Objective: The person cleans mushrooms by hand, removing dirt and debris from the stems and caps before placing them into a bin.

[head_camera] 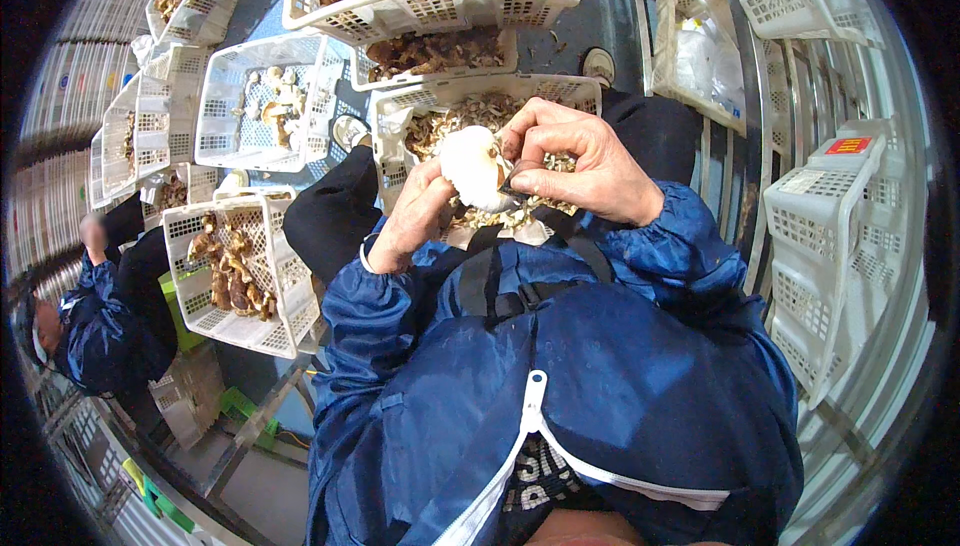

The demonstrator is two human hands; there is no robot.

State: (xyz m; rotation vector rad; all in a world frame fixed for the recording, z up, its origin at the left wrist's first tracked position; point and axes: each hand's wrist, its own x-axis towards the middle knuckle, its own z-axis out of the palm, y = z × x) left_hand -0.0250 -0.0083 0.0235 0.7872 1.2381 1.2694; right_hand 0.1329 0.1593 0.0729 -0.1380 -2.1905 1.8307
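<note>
A large pale mushroom point(469, 163), overexposed to near white, is held over a crate in front of my body. My left hand point(416, 208) grips it from the left side. My right hand point(585, 160) has its fingers bent against the mushroom's right side. Between that thumb and the mushroom shows a small dark blade point(508, 184); its handle is hidden in the hand. Below both hands a white plastic crate point(390, 171) holds a heap of mushroom trimmings point(465, 112).
Ahead stand a white crate point(435, 10) of brown mushrooms and a lower crate of dark pieces. Crates with pale mushrooms point(281, 107) and brown mushrooms point(232, 268) lie left. Another person point(112, 321) sits at far left. Stacked crates point(817, 246) and metal rails line the right.
</note>
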